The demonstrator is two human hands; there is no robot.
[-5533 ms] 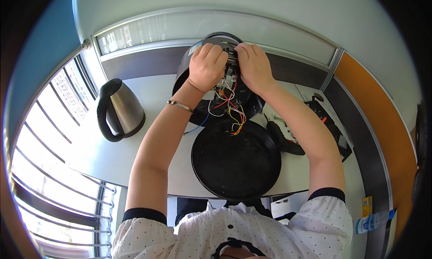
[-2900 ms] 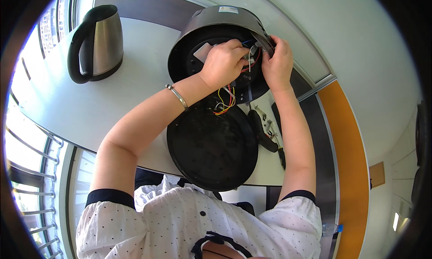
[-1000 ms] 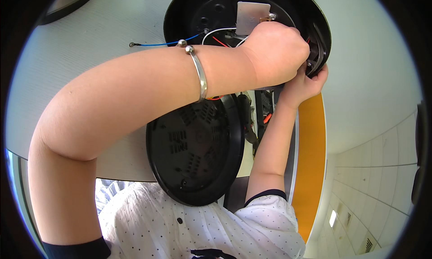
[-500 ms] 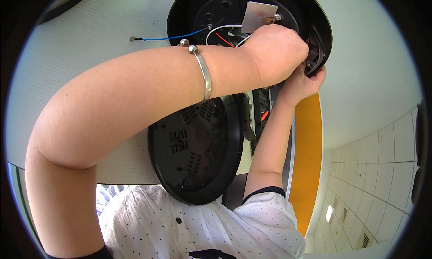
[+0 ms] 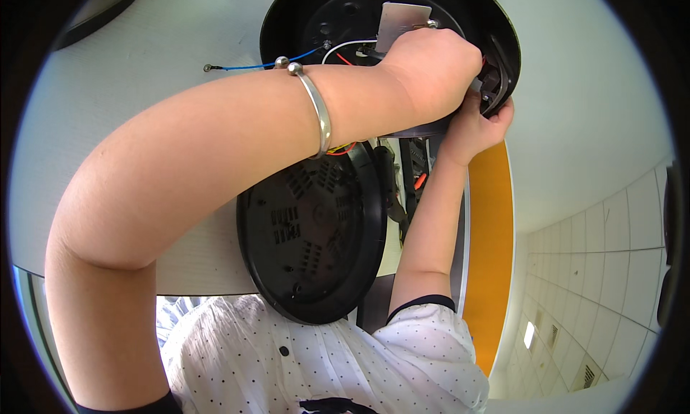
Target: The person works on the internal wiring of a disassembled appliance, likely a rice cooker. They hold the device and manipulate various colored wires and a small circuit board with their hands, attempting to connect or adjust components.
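A round black appliance housing [image 5: 305, 29] stands at the far side, its inside facing me. In it are a pale metal plate [image 5: 402, 24], white and red wires and a blue wire [image 5: 251, 67] with a ring terminal hanging over the rim. My left hand [image 5: 433, 75], on an arm with a silver bangle [image 5: 318, 112], is closed inside the housing near its right wall; its fingertips are hidden. Beside it, my right hand [image 5: 476, 130] grips the rim, thumb inside and fingers outside, next to a dark bracket [image 5: 496, 87] fixed there.
A vented black round cover [image 5: 313, 234] leans between my arms at the table edge. Behind it lie dark tools and an orange-red item [image 5: 420, 181]. The pale table [image 5: 194, 19] carries another dark-rimmed round object [image 5: 100, 15] at the far left. An orange panel [image 5: 487, 256] runs along the right.
The housing and both hands have shifted slightly left. Red and yellow wires now show below my left forearm, above the cover. My left hand stays closed, and my right keeps its grip.
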